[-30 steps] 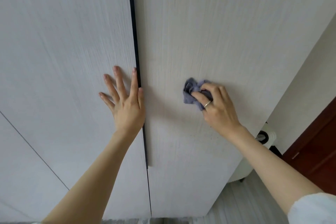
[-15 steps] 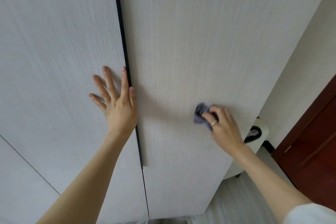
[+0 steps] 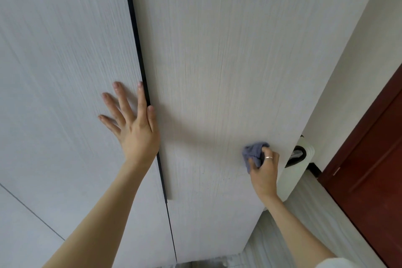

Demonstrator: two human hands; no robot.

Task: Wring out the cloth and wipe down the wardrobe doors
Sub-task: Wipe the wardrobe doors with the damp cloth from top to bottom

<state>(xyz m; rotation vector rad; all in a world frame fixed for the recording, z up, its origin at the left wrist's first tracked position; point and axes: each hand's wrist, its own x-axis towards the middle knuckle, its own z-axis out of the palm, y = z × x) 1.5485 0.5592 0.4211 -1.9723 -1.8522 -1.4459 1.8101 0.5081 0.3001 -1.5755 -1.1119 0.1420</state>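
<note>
Since a moment ago, the right hand [image 3: 264,169] has slid its cloth [image 3: 253,152] down and rightward, near the outer edge of the right wardrobe door [image 3: 228,61]; fingers bunch the cloth against the panel; the left hand [image 3: 132,122] lies flat, fingers spread, on the left door [image 3: 65,50], thumb by the dark gap [image 3: 139,54].
</note>
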